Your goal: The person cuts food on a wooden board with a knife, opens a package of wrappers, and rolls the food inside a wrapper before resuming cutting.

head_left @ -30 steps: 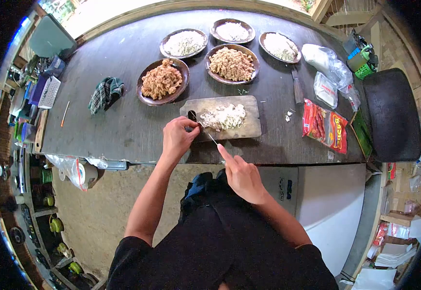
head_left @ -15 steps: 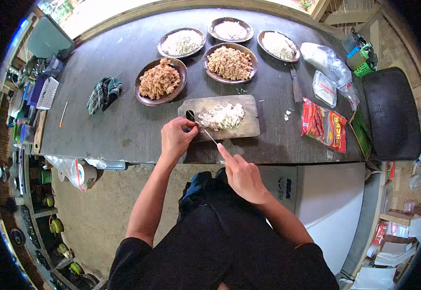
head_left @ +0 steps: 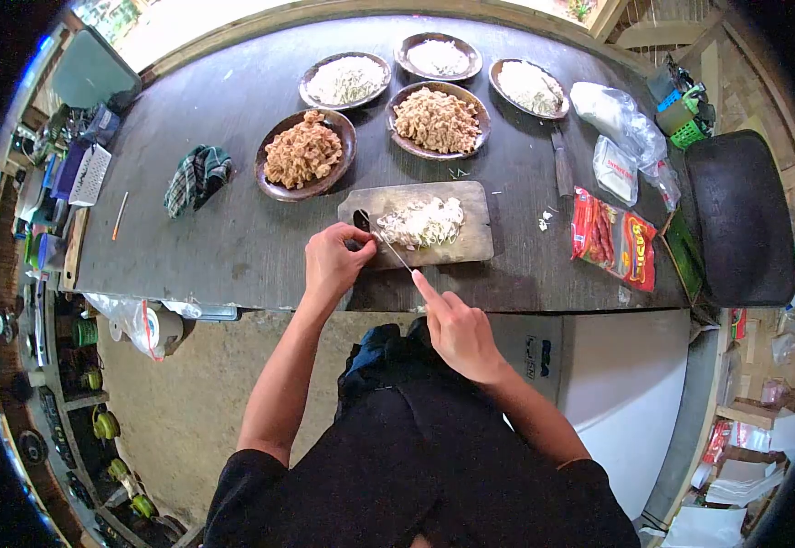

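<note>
A wooden cutting board [head_left: 466, 247] lies near the table's front edge, bearing a heap of pale, finely sliced pieces [head_left: 423, 222]. My right hand [head_left: 463, 336] grips a knife with its index finger stretched along the top; the thin blade [head_left: 397, 257] points up and left over the board's front edge. At the board's left end, beside its dark hole, my left hand [head_left: 335, 263] is closed in a pinch near the knife tip. Whatever sits between those fingertips is too small and covered to name. The knife's handle is hidden inside my right hand.
Beyond the board stand a bowl of brown crispy pieces [head_left: 302, 155], a bowl of tan pieces [head_left: 437, 121] and several plates of white shreds [head_left: 344, 80]. To the right lie another knife [head_left: 562, 164], a red sausage packet [head_left: 613, 239] and plastic bags [head_left: 619, 117]. A checked cloth [head_left: 197, 179] lies left.
The view has shifted very slightly. Both hands stay almost in place, with the knife still at the board's lower left and the left fingers still pinched.
</note>
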A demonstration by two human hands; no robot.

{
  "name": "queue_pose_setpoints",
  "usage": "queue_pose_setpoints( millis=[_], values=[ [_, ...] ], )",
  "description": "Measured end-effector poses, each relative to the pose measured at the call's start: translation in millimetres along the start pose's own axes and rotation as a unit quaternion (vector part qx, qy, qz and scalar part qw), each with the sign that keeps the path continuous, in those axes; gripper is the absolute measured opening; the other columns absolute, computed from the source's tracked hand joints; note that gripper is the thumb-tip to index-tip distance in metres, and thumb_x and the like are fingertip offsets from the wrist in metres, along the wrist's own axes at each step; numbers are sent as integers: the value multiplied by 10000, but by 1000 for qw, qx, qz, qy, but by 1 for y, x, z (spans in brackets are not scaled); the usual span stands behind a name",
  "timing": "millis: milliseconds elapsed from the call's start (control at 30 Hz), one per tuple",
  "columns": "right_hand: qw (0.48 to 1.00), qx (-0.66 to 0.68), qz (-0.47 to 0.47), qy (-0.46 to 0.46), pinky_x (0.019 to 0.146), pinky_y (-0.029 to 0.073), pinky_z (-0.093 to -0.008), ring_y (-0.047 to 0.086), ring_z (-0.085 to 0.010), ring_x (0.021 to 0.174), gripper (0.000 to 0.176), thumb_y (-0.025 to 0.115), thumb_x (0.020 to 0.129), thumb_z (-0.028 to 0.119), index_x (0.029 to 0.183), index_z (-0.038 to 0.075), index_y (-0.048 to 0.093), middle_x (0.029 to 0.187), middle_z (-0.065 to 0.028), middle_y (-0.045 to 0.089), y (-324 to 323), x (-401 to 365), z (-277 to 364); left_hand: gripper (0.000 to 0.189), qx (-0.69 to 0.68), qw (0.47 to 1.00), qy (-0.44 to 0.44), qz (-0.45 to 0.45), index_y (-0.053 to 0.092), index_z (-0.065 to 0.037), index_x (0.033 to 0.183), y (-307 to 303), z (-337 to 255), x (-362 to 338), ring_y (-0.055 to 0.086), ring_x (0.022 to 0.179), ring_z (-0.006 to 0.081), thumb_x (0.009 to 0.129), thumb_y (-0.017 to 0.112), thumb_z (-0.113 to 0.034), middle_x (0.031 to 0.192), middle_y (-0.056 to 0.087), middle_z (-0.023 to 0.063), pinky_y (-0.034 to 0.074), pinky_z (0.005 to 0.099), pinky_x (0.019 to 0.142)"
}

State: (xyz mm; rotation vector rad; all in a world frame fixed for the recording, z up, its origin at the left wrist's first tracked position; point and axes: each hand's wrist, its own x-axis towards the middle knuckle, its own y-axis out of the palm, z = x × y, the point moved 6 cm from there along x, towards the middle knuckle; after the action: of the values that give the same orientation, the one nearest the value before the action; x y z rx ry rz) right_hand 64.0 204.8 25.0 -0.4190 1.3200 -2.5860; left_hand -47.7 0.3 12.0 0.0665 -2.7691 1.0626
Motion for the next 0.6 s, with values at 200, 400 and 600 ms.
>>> queue_pose_setpoints(
  millis=[200,400,600],
  values=[
    [999,-25,23,5,547,567,-478,658,-362,588,680,613,956,81,1594,166,396,777,-151,589,4,-1,3,177,21,998,-35,42,792,-57,869,0,0,2,728,834,306,798,799,-218,892,747,121,558,391,769],
    [998,-44,32,28,569,544,-491,634,-379,595,641,601,974,94,1584,181,424,768,-155,578,8,7,2,178,0,998,-51,36,798,-63,878,-1,-5,1,738,812,292,796,802,-221,886,758,118,564,387,766],
    [1000,-16,-1,24,560,570,-486,660,-373,600,692,620,953,87,1598,182,389,800,-156,603,4,3,-3,181,-8,997,-68,38,801,-63,880,0,1,0,743,819,283,808,796,-229,891,764,122,565,381,766]
  ],
)
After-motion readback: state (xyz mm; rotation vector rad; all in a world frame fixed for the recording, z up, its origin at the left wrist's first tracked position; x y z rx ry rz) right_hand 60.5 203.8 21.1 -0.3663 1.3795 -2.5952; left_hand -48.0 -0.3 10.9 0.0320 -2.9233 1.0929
